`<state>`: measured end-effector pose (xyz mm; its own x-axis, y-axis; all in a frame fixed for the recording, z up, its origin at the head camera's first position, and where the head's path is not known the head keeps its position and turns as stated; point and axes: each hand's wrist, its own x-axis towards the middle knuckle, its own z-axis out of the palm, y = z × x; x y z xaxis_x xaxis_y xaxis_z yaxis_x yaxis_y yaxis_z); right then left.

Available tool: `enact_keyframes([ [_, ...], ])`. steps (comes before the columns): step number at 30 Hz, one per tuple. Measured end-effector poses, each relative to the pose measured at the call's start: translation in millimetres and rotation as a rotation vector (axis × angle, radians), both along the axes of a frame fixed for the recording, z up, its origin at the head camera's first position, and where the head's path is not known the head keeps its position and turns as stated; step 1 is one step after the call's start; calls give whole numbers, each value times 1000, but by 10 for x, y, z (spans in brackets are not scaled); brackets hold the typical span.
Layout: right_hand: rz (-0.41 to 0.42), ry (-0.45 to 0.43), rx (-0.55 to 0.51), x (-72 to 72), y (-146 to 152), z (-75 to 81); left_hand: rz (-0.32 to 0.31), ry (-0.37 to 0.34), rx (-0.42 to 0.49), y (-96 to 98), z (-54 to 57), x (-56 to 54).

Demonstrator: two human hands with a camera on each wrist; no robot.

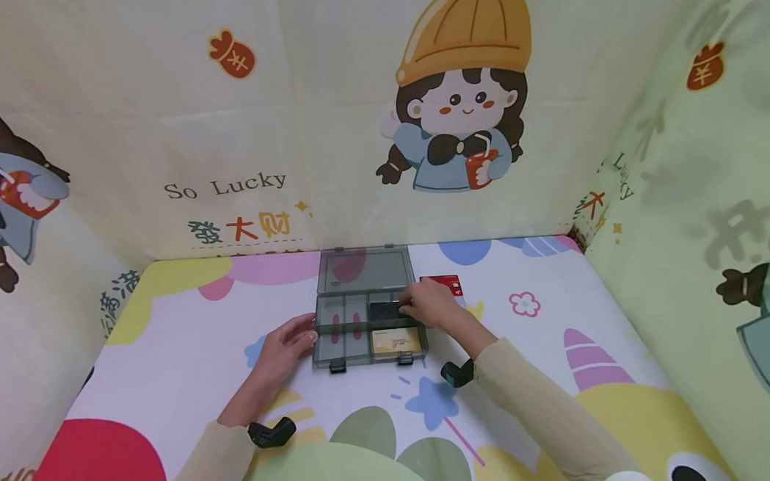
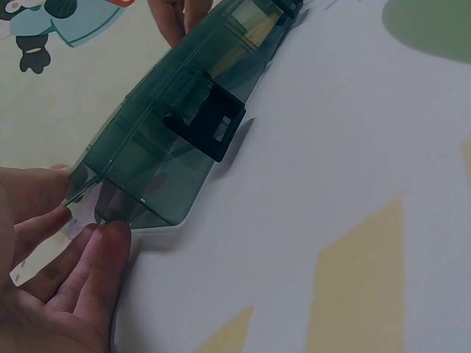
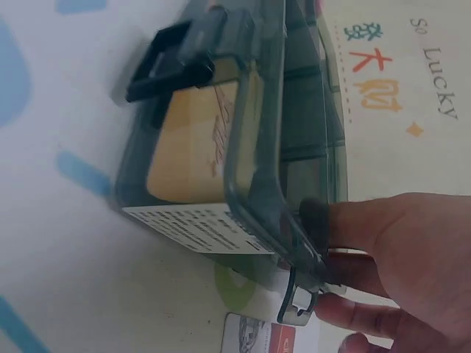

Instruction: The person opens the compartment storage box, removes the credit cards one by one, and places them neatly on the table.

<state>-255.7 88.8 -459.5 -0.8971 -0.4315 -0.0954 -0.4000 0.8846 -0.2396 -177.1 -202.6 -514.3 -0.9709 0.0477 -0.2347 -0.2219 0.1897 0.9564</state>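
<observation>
On the table, a grey see-through plastic compartment box stands with its lid tipped back. My left hand touches the box's left end with nearly straight fingertips. At the upper right compartment, my right hand bends over the box and pinches the right end of a flat black rectangular thing. In the right wrist view, one finger reaches inside the wall while other fingers are outside by a clip. A small beige box with a printed white side fills the lower right compartment.
Behind my right hand lies a red card, partly covered. Two dark latches stick out at the box's front. A patterned cloth covers the table, and printed curtains close off the back and both sides.
</observation>
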Motion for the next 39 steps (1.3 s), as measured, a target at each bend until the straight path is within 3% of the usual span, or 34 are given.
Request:
enact_keyframes([
  [7, -44, 25, 38, 55, -50, 13, -12, 14, 1, -28, -33, 5],
  [12, -36, -13, 164, 79, -131, 90, -16, 6, -6, -5, -26, -7],
  [15, -33, -48, 166, 75, -139, 134, -16, 4, -11, 9, -22, -17],
  [19, -68, -124, 47, 53, -96, 169, -15, 3, -4, 16, -11, -17],
  [25, -133, -290, -226, 17, -13, 167, -8, -3, -24, -2, -5, -7],
  [32, -245, -382, -390, -35, 26, 164, 2, -12, -14, -1, 2, 6],
  [39, -327, -702, -664, -7, 44, 246, -7, -9, -19, -8, -21, -4],
])
